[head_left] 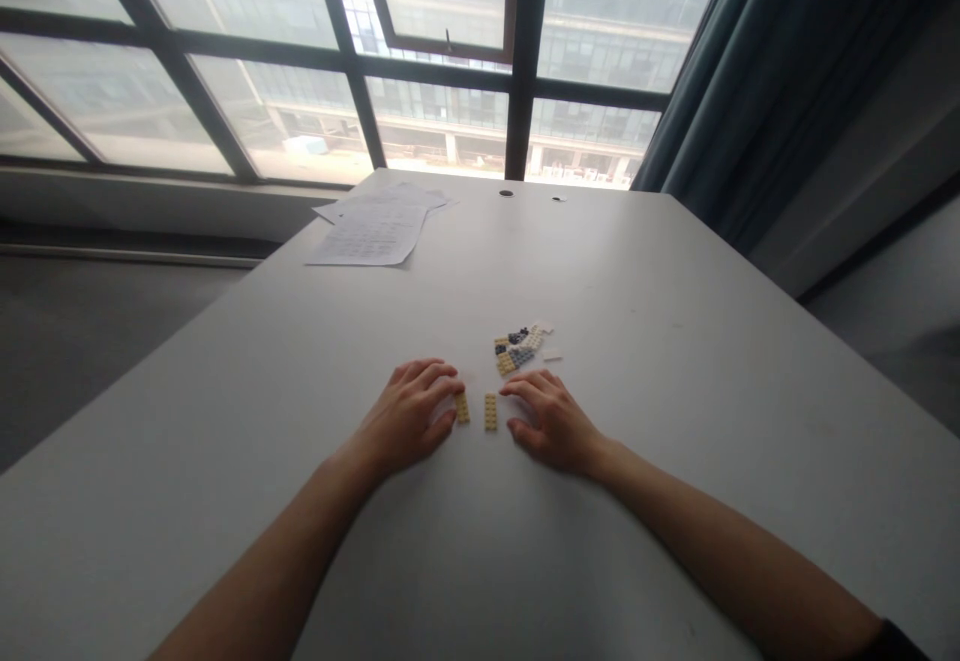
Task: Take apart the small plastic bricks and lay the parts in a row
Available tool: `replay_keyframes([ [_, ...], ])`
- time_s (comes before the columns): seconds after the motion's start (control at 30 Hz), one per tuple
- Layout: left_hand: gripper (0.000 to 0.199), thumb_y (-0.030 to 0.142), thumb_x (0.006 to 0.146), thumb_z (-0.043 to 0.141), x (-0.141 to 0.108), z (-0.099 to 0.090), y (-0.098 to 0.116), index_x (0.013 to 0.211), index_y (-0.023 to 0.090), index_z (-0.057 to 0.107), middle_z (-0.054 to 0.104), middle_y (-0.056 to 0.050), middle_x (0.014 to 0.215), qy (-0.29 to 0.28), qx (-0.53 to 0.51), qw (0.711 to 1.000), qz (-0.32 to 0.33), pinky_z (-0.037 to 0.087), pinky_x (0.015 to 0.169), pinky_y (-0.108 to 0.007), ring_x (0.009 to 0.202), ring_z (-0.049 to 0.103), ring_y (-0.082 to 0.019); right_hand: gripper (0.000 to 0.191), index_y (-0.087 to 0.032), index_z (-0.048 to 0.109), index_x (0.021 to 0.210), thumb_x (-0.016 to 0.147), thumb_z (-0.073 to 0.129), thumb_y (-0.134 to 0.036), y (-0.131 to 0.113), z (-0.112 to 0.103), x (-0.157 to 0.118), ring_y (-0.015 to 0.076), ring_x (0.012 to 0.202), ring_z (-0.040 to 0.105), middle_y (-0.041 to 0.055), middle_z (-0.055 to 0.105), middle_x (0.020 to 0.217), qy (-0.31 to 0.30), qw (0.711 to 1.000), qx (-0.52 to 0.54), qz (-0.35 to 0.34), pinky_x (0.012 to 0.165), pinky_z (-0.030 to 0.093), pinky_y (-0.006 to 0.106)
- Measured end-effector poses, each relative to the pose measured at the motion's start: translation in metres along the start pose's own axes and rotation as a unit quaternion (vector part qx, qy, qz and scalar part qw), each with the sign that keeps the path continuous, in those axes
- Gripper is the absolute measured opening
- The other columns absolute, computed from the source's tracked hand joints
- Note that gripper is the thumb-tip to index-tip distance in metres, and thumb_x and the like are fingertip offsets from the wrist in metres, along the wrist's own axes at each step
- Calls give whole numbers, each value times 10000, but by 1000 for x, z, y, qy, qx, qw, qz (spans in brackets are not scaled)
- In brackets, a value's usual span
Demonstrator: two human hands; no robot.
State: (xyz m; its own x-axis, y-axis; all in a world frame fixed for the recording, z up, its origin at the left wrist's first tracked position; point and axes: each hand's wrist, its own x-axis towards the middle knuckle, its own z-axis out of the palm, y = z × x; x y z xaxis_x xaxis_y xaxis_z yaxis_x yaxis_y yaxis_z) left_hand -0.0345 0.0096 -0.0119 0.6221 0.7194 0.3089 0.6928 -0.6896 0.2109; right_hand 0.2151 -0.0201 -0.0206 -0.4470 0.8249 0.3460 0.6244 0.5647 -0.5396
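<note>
Two tan studded bricks lie a small gap apart on the white table (480, 541). My left hand (417, 411) rests beside the left tan brick (463, 408), its fingertips at the brick's upper end and its thumb apart from the fingers. The right tan brick (490, 412) lies just left of my right hand (551, 419), whose thumb and fingers are spread with nothing between them. Beyond my hands sits a small pile of tan, grey, dark and white bricks (523, 351), with a thin white piece (553, 356) at its right.
Printed papers (375, 231) lie at the far left of the table. Near the far edge are a dark round hole (506, 193) and a small white and dark spot (559, 199). Windows stand behind the table, and a dark curtain (720, 91) hangs at the right.
</note>
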Motion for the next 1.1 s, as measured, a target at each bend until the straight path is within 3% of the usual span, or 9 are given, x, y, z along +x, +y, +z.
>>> replay_keyframes([
  [0.27, 100, 259, 795, 526, 3, -8, 3, 776, 211, 612, 637, -78, 1012, 31, 36, 999, -17, 375, 938, -457, 1058, 512, -266, 331, -212, 603, 1092, 766, 631, -164, -2, -1, 0, 239, 1071, 495, 73, 613, 1116, -3, 1000, -9, -2, 952, 387, 422],
  [0.47, 257, 434, 817, 576, 7, -10, 17, 697, 207, 572, 633, -54, 892, 3, 5, 1000, 3, 381, 899, -429, 958, 519, -241, 315, -196, 608, 1091, 777, 631, -186, -3, 1, -1, 244, 1063, 491, 74, 620, 1113, -8, 999, -29, -17, 935, 391, 413],
  [0.53, 280, 482, 805, 590, 6, -10, 13, 741, 209, 588, 639, -53, 923, 12, -16, 1000, -5, 383, 902, -418, 967, 522, -235, 306, -193, 610, 1095, 789, 624, -192, -3, 1, -1, 244, 1062, 493, 82, 621, 1116, -9, 999, -37, -24, 931, 390, 414],
  [0.6, 304, 497, 785, 608, 4, -8, 4, 908, 219, 625, 636, -65, 1027, 14, -27, 999, -14, 374, 934, -424, 1033, 512, -247, 275, -197, 620, 1082, 808, 610, -201, -5, 1, -1, 243, 1056, 499, 83, 630, 1106, -7, 998, -48, -36, 927, 386, 416],
  [0.67, 436, 489, 770, 620, 2, -5, -4, 1123, 234, 597, 603, -78, 1162, -3, -32, 999, -13, 344, 987, -445, 1140, 471, -272, 221, -209, 637, 1044, 828, 588, -199, -7, 1, -1, 238, 1042, 510, 74, 645, 1089, -11, 997, -60, -57, 926, 380, 414],
  [0.73, 487, 467, 782, 606, 0, 0, -9, 1218, 255, 562, 564, -75, 1250, -26, -29, 999, -8, 306, 1028, -467, 1225, 416, -290, 187, -223, 649, 1009, 849, 560, -183, -9, 1, -1, 227, 1026, 525, 60, 661, 1073, -19, 994, -68, -80, 931, 374, 403],
  [1.1, 402, 435, 812, 589, 4, 10, 9, 1178, 267, 596, 559, -67, 1263, -25, -33, 999, 12, 311, 1030, -474, 1256, 398, -298, 187, -192, 633, 1038, 886, 524, -179, -9, 5, -3, 204, 1001, 564, 67, 685, 1037, -9, 989, -91, -120, 923, 371, 374],
])
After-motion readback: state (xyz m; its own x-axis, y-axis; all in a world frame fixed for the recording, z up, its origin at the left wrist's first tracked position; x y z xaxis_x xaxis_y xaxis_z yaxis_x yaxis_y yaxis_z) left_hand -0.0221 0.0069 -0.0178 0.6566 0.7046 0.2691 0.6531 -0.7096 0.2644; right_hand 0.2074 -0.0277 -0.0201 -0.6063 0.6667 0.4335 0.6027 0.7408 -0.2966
